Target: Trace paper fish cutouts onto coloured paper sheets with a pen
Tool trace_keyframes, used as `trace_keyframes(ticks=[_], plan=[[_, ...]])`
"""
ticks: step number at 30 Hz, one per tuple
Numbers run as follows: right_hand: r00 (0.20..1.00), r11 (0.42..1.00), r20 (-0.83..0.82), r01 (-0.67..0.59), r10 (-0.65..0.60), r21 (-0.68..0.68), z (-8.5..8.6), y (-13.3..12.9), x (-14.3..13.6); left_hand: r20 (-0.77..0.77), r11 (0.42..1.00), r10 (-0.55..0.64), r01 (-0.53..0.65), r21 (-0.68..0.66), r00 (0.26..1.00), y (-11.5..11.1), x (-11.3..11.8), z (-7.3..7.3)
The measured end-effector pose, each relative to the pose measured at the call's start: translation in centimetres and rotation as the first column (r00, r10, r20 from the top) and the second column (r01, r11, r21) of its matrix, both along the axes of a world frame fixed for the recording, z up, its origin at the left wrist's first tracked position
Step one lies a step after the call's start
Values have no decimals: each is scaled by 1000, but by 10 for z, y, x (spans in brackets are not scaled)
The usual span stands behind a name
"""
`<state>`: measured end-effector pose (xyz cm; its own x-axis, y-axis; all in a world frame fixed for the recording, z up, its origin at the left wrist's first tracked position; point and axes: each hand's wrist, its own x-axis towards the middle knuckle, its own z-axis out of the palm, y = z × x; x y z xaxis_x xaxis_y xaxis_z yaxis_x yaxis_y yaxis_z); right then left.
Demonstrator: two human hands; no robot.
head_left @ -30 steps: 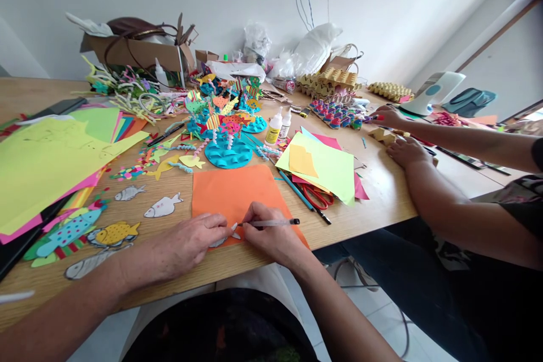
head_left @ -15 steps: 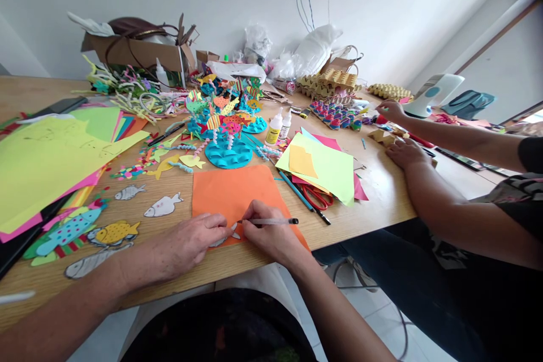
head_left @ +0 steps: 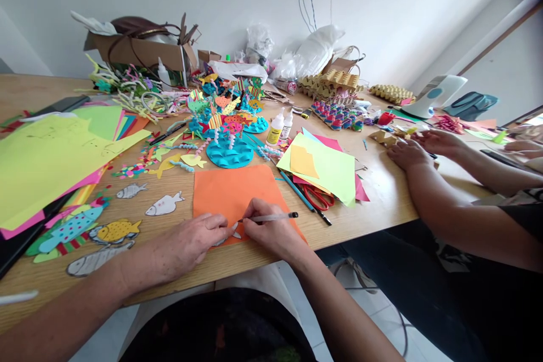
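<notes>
An orange sheet lies at the table's front edge. My left hand presses a small grey paper fish onto the sheet's lower part, its fingers together and covering much of the fish. My right hand is closed round a pen, whose tip meets the sheet close by the fish's tail. Left of the sheet lie a white paper fish, a small grey striped fish, a yellow dotted fish and a larger grey fish.
Green paper, red scissors and pencils lie right of the sheet. Behind it stand a blue base with paper fish and two glue bottles. At the right, a person's hands handle carton pieces.
The other person's far hand has drawn back toward the near one, beside the carton pieces. Another hand now shows at the right edge. My hands hold nearly the same place.
</notes>
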<state>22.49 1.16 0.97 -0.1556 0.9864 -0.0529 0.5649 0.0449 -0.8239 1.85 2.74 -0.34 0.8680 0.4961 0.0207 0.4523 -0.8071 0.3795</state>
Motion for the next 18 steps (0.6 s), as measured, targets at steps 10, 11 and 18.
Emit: trace_keyframes(ticks=[10,11,18], plan=[[998,999,-28,-54,54,0,-1,4,2,-24,1000,10,-10,4,1000,-1,2,2],[998,998,-23,-57,57,-1,0,4,2,-25,1000,14,-14,1,1000,-1,2,2],[995,993,-18,-102,101,-60,5,4,-2,-38,999,43,-44,-20,998,-3,2,1]])
